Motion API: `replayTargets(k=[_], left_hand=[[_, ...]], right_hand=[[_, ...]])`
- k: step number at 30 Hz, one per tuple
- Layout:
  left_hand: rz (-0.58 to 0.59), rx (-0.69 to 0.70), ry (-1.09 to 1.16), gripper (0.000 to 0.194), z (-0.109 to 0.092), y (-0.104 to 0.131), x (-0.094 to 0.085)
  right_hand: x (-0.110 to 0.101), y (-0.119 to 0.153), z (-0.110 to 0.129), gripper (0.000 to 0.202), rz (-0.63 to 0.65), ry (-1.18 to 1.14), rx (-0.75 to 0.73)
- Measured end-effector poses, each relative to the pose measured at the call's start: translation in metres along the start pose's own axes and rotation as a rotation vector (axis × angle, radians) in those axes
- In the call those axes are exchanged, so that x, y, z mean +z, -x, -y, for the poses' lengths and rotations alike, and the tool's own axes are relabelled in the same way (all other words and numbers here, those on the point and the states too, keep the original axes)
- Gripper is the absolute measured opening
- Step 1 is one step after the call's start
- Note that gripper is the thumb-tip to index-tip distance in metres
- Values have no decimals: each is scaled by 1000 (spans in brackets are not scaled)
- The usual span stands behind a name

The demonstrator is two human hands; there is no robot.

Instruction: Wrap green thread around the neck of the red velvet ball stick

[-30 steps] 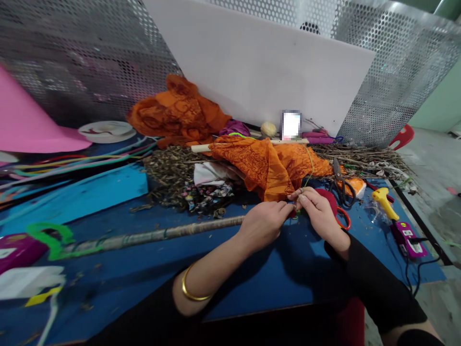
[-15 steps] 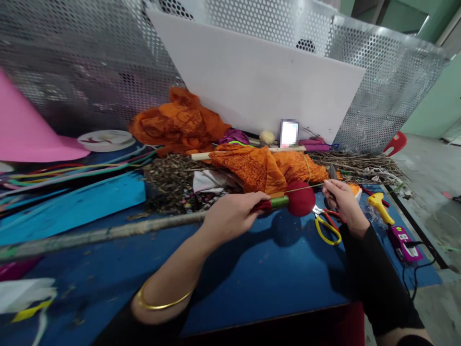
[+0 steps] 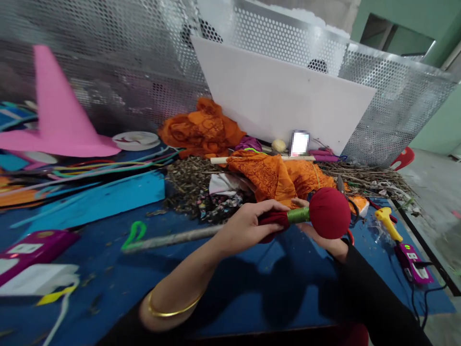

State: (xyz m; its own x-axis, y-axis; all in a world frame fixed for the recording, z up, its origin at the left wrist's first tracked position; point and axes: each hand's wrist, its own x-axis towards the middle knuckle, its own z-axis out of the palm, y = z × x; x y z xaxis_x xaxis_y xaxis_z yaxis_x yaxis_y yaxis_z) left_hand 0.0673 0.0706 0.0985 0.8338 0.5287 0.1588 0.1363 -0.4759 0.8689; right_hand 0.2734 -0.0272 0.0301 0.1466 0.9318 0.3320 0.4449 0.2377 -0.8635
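My left hand (image 3: 245, 223) is closed around the gathered red cloth (image 3: 272, 223) on a long stick (image 3: 173, 239). A round ball wrapped in dark red cloth (image 3: 329, 213) forms the stick's right end, with green thread (image 3: 298, 215) wound tightly at its neck. My right hand (image 3: 324, 242) is behind the ball and neck, fingertips curled close to the green winding. The ball and neck hide part of this hand, and I cannot see what its fingers hold. A bent green piece (image 3: 135, 234) is at the stick's left end.
Orange patterned cloth (image 3: 266, 175) and dry plant bits (image 3: 189, 187) lie behind my hands. On the left are a pink cone hat (image 3: 61, 115), blue sheet (image 3: 104, 197) and purple device (image 3: 32, 252). A yellow glue gun (image 3: 389, 223) and purple power strip (image 3: 414, 264) sit right.
The red ball and stick have moved up and closer, tilting slightly. My right hand went from pulling the green thread taut on the right to behind the neck. The view shifted left.
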Motion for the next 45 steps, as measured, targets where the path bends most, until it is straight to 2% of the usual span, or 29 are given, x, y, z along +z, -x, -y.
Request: replayTargets(k=[3,4,7,10,12,14,16,18,20,23,28,38,42,45], left_hand=[[3,29,7,26,1,0,0],[3,24,16,27,1,0,0],[-34,1,39,27,4,-2,1],[-87,-15,39,28,8,-6,1],[-92,-13,29,28,11,-8,3],[-75,4,6,28,15,-10,7],[-42,12,-31,26,19,-12,12],[1,9,-90,26,21,-13,18],[7,1,-169,31,22,-13,25],[-56,-55,-302,40,21,-14,34],[-89,-45,-408,25,20,-15,46],[-97,-72,-426,20,21,-16,49],[-63,-106,-463,20,26,-18,49],[-22,-118,-480,19,29,-19,48]], right_hand=[[18,11,5,28,62,62,-91],[22,15,5,23,37,102,-107],[27,25,9,27,-41,252,-162],[26,32,21,21,-96,375,-312],[25,34,32,19,-137,346,-411],[23,35,41,21,-96,203,-450],[23,34,45,25,-22,-25,-418],[24,32,44,31,-8,-277,-308],[26,30,42,36,-80,-458,-140],[30,29,43,35,-214,-609,105],[32,28,55,35,-332,-760,301],[37,33,57,35,-391,-762,336],[39,30,56,36,-356,-717,299],[33,25,56,35,-284,-639,202]])
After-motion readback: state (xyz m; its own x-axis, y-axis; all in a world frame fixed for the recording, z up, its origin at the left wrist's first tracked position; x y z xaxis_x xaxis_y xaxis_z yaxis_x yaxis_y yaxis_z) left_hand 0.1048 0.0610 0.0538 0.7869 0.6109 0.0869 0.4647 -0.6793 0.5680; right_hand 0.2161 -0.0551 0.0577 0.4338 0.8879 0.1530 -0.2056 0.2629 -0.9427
